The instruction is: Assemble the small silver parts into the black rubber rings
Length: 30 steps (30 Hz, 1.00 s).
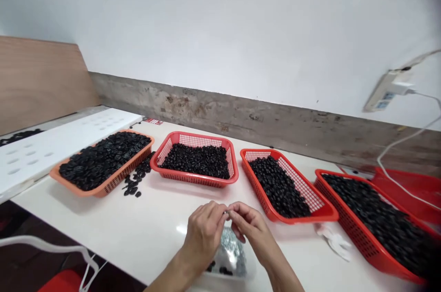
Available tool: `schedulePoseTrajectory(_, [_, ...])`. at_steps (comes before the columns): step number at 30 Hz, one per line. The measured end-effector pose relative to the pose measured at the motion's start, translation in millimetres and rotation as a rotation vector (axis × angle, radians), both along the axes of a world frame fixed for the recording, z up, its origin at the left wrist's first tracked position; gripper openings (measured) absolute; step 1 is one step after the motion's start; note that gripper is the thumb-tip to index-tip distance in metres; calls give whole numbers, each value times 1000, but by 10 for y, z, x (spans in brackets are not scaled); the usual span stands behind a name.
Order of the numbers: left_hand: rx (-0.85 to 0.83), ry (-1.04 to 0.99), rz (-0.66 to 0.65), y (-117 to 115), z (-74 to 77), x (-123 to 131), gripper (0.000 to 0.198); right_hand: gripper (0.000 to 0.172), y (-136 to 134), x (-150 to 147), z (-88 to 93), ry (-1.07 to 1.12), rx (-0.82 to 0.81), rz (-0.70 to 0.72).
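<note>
Both hands meet fingertip to fingertip low in the middle of the head view. My left hand (pixel 206 227) is closed, its thumb and forefinger pinching something tiny. My right hand (pixel 248 224) is closed too, thumb and finger pressed on the same spot; what lies between them is too small to name. Beneath the hands is a clear container (pixel 250 270) holding small shiny pieces (pixel 231 248) and a few black parts (pixel 225 271). Beyond the hands stands a red basket (pixel 193 179) of small black parts.
An orange basket (pixel 115 180) of black parts stands left, loose black pieces (pixel 132 185) beside it. Two more red baskets, one nearer (pixel 296 221) and one farther right (pixel 365 237), flank a crumpled white item (pixel 337 242). A white cable (pixel 389 147) hangs at right.
</note>
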<state>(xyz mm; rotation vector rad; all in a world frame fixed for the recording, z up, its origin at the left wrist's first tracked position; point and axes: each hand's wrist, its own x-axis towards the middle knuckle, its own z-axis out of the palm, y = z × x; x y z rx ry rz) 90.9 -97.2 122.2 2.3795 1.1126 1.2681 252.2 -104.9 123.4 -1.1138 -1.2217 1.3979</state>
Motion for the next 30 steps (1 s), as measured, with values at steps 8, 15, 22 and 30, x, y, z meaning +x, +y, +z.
schedulePoseTrajectory(8, [-302, -278, -75, 451, 299, 53, 18, 39, 328, -110, 112, -140, 281, -310])
schedulePoseTrajectory(15, [-858, -492, -314, 531, 103, -26, 25, 29, 361, 133, 128, -196, 174, -26])
schedulePoseTrajectory(22, [-1117, -723, -407, 488, 83, 104, 31, 19, 278, 252, 241, -387, 419, -100])
schedulePoseTrajectory(30, [-1075, -773, -581, 640, 303, 370, 25, 15, 191, 432, 375, -473, 716, -389])
